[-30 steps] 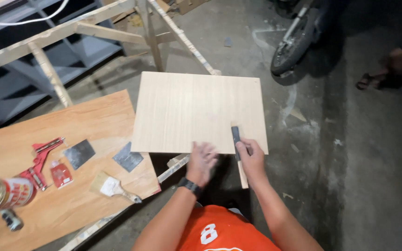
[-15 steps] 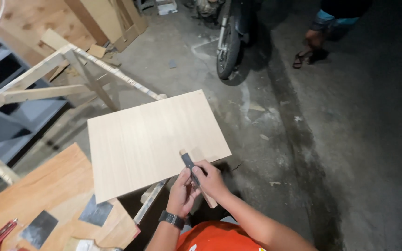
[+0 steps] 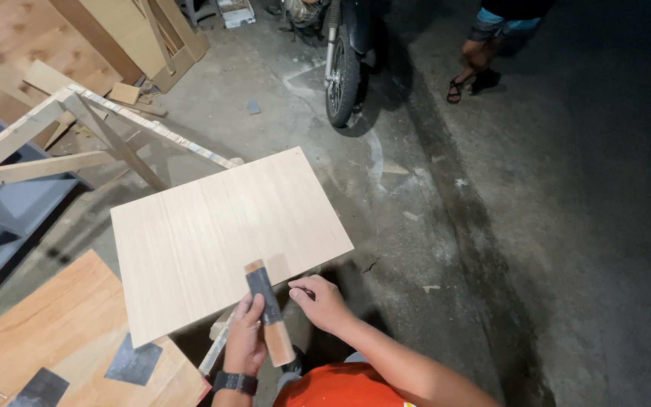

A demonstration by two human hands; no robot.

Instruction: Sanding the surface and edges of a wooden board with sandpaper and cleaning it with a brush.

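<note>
A pale rectangular wood panel (image 3: pixel 212 234) rests on a wooden trestle in the middle of the view. My left hand (image 3: pixel 244 339), with a black watch on the wrist, grips a short wooden block wrapped in dark sandpaper (image 3: pixel 267 309) at the panel's near edge. My right hand (image 3: pixel 319 301) hovers just right of the block, fingers loosely curled, holding nothing.
An orange-brown board (image 3: pixel 62 332) at lower left carries dark sandpaper sheets (image 3: pixel 134 362). Trestle legs (image 3: pixel 77 128) and grey shelving (image 3: pixel 1 203) stand at left. A motorcycle wheel (image 3: pixel 340 75) and another person's sandalled feet (image 3: pixel 472 79) are at the top, on concrete floor.
The sanding block passed from my right hand to my left hand. My right hand let go and moved aside. The view swung right, away from the orange-brown board's tools.
</note>
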